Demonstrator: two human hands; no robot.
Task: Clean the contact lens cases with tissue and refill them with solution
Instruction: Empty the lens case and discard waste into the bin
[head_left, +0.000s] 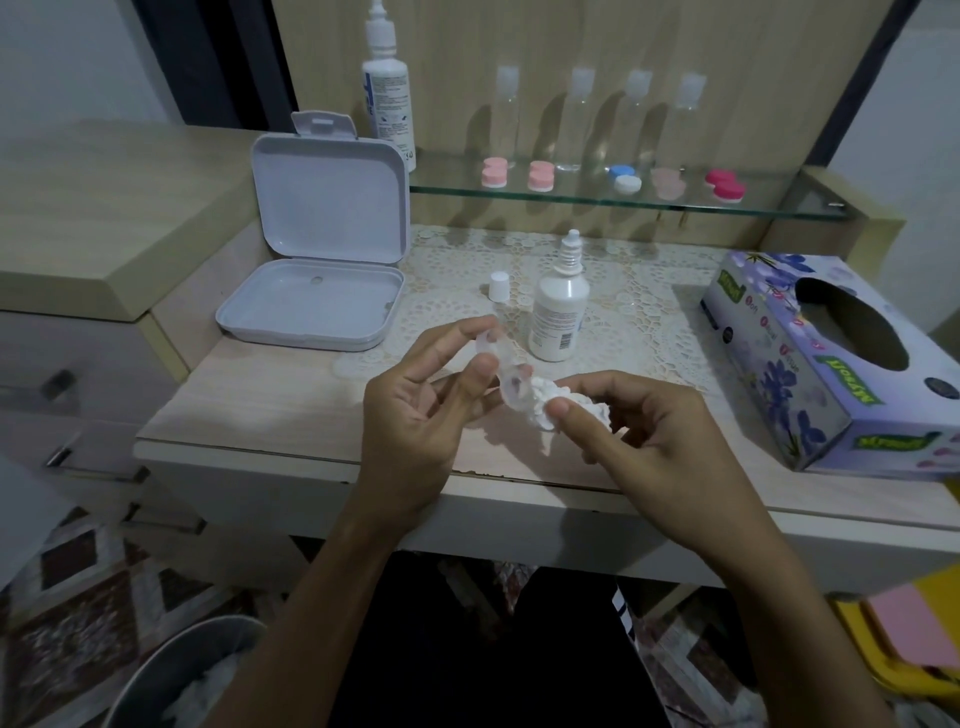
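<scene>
My left hand (415, 410) pinches a clear, uncapped contact lens case (501, 364) above the table's front edge. My right hand (639, 431) pinches a crumpled white tissue (550, 405) and presses it against the case's lower well. Just behind the hands stands a small white solution bottle (558, 312) with its nozzle bare. Its white cap (498, 286) sits on the lace mat to the left.
An open white box (322, 249) lies at the left. A purple tissue box (831, 353) sits at the right. On the glass shelf (571, 197) are a big solution bottle (387, 88), several clear bottles and several coloured lens cases. A bin (187, 675) stands on the floor.
</scene>
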